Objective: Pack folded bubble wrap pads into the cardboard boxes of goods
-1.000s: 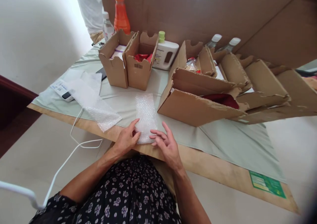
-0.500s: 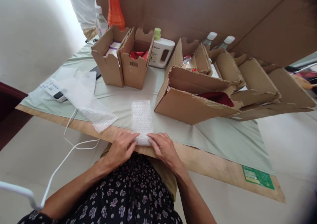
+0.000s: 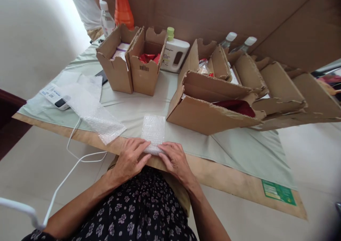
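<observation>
A small sheet of bubble wrap lies on the pale green cloth at the near edge of the table. Its near end is rolled up under my fingers. My left hand presses on the roll's left part with fingers curled over it. My right hand does the same on the right part, thumb tucked toward the wrap. What is inside the roll, if anything, is hidden.
A longer bubble wrap sheet lies to the left, beside a white device with a cable. Two small open cardboard boxes stand behind, larger flattened boxes to the right, bottles at the back. Another person stands far left.
The flat part of the bubble wrap has grown shorter as both hands rolled its near end away from me. The hands went from loosely open to curled on the roll.
</observation>
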`<state>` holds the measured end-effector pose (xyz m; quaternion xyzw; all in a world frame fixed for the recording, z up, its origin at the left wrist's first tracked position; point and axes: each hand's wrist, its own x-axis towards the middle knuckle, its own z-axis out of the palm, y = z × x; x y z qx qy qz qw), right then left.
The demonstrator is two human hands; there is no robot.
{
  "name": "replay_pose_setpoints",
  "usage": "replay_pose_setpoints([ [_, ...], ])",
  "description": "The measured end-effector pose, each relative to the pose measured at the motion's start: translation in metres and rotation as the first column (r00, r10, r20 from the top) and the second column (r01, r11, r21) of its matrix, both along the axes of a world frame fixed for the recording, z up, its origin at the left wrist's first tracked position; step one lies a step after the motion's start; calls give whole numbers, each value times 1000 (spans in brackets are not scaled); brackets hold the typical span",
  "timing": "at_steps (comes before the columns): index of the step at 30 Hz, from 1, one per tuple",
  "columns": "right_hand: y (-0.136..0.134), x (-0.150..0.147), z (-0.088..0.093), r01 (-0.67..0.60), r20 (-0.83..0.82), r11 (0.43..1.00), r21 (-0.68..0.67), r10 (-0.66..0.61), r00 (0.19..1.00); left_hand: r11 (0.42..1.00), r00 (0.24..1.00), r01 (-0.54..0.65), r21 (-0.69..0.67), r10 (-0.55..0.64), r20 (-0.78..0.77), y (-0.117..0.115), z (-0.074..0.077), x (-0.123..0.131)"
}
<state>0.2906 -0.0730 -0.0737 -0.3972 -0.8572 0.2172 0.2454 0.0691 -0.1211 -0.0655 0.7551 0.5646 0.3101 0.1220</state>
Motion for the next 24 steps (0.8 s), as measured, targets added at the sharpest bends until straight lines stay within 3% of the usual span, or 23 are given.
replay_pose_setpoints([
  [2,0,0,3,55,-38,998,3,-55,998,1000,1000,12,-19,-13,-21,5,-3,0],
  [5,1,-2,4,149,-45,981,128,-144,989,992,991,-100,-71,93,-92,24,-11,3],
  [9,9,-8,-1,31,96,989,142,-45,994,981,971,-190,-34,183,-152,36,-13,5],
  [12,16,-9,-1,23,82,997,79,-29,996,996,992,-76,41,79,-99,24,-8,2],
  [15,18,-6,3,34,-4,999,-24,-34,999,999,998,20,26,-18,-55,15,-4,-2],
  [19,18,-7,6,117,12,992,57,-118,993,992,992,-109,-56,104,-76,34,-9,-3],
  [22,24,-15,2,34,130,992,124,-50,990,974,974,-216,-66,209,-92,48,-13,-2],
  [24,30,-21,-1,33,138,994,105,-47,989,963,965,-260,-71,262,13,46,-13,-3],
])
